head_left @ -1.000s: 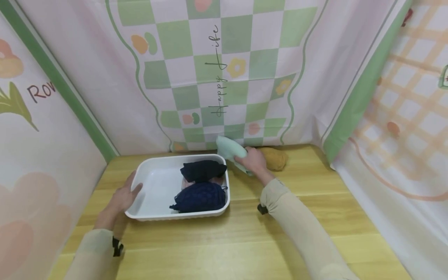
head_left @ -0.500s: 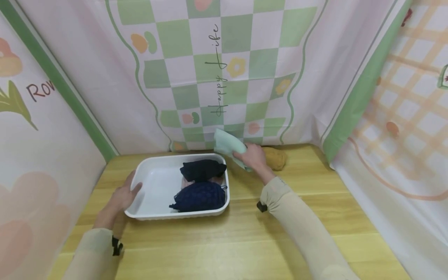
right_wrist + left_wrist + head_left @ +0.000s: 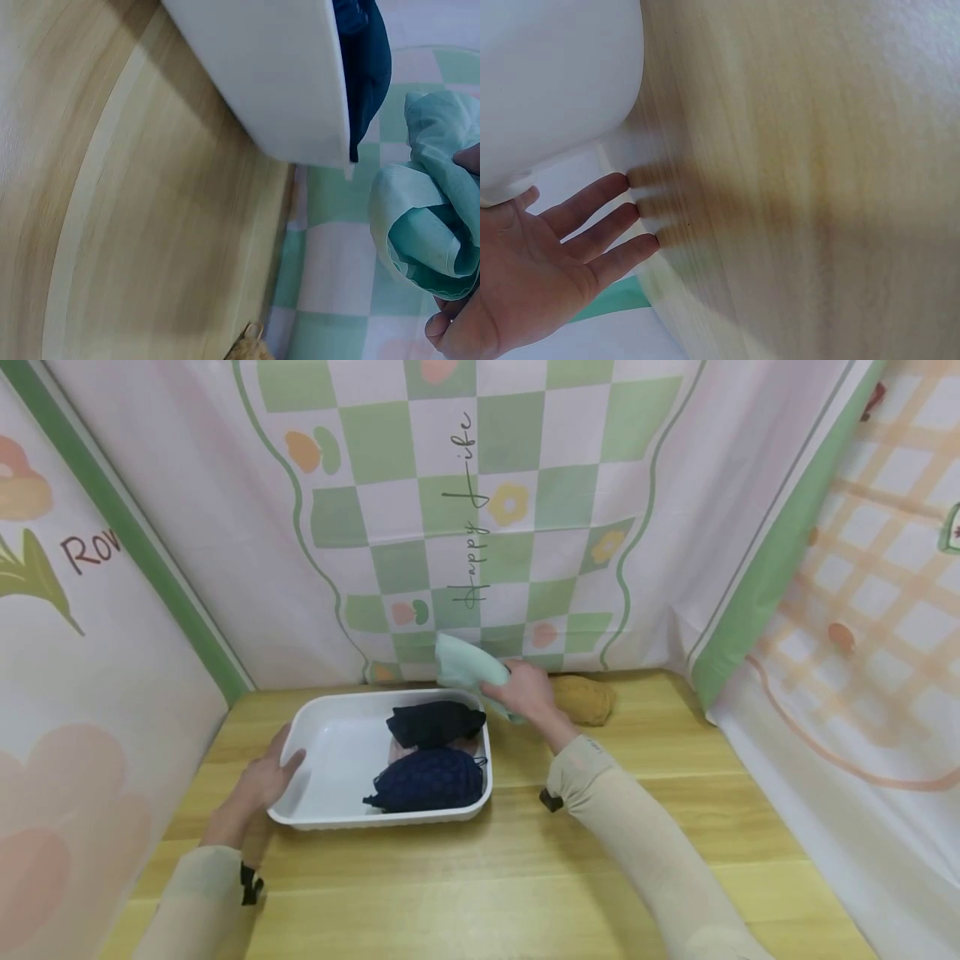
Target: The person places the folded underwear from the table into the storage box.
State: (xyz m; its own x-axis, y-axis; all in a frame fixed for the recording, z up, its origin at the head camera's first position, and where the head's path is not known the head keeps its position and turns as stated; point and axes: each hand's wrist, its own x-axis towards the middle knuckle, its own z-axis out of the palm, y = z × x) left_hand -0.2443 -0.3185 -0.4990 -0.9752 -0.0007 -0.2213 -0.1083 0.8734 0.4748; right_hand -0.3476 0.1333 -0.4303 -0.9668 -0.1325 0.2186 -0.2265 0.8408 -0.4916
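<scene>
Apparently partway through the work, a rolled mint cloth (image 3: 467,662) hangs above the back of the table, near the tray's far right corner and not inside it. Its long axis runs slantwise, one end pointing left and away, higher than the end by the person's palm; from the right wrist, an open coil of folds faces the camera. The right hand (image 3: 528,689) grasps the cloth at its near end, thumb and fingers pinched about it. Just behind the wrist, on the tabletop, lies a mustard bundle (image 3: 583,700) (by all appearances untouched), its length running left to right.

Within the white tray (image 3: 333,768), a black bundle (image 3: 435,724) and a navy bundle (image 3: 431,779) lie crosswise at the right end, with something pink (image 3: 399,755), too covered to identify, showing between them. Those seem to be the finished share; the mint and mustard pieces look like what is left. At the tray's left end, the left hand (image 3: 264,778) rests with its thumb over the rim and three fingers stretched straight outside; how firmly it holds, one cannot tell. All sits on a wooden table (image 3: 450,893) before a checked curtain (image 3: 506,556).
</scene>
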